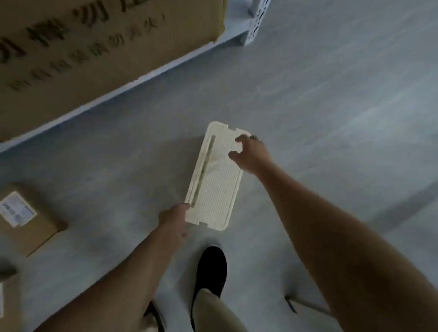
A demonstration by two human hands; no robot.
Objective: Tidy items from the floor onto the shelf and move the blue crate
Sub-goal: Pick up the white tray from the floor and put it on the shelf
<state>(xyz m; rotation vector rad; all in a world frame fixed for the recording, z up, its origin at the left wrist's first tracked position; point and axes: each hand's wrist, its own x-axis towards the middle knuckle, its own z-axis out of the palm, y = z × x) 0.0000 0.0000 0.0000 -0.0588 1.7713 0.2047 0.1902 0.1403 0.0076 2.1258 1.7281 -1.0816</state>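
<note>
Down near the grey floor (318,95), a white ribbed tray (216,177) is held at both ends. The left hand (174,220) grips its near corner, fingers hidden beneath; the right hand (251,155) curls spread fingers (241,139) over the far edge. A large cardboard box (92,45) sits on the low shelf (152,68) beside it, and a small labelled box (22,219) lies on the floor, left.
</note>
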